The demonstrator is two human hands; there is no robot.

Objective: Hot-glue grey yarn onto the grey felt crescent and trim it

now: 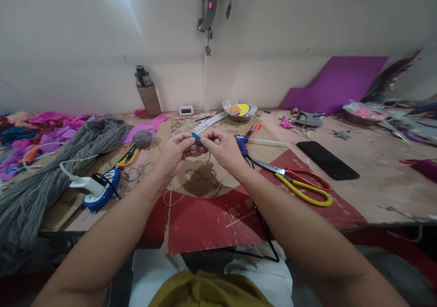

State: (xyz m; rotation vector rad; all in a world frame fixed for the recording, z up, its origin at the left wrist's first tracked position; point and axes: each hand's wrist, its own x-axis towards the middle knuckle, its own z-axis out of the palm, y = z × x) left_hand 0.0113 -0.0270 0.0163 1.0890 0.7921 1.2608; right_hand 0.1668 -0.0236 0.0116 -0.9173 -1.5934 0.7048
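Note:
Both my hands meet over the middle of the table. The fingers of my left hand (178, 151) pinch a small blue piece (195, 136), dark grey along its lower side; its exact kind cannot be made out. My right hand (223, 148) pinches the other end of the same piece. A thin grey yarn strand (209, 159) hangs below the fingers and loops over the cardboard. Just right of my right hand lies a blue glue gun (241, 145) with a clear glue stick. Scissors (293, 179) with red and yellow handles rest beyond my right wrist.
Grey yarn hanks (78, 161), a yarn ball (142, 138), a yellow cutter (129, 156) and a blue power strip (102, 193) lie left. Red-printed cardboard (205, 225) covers the front edge. A black phone (327, 160) lies right; a metal bowl (239, 117) stands behind.

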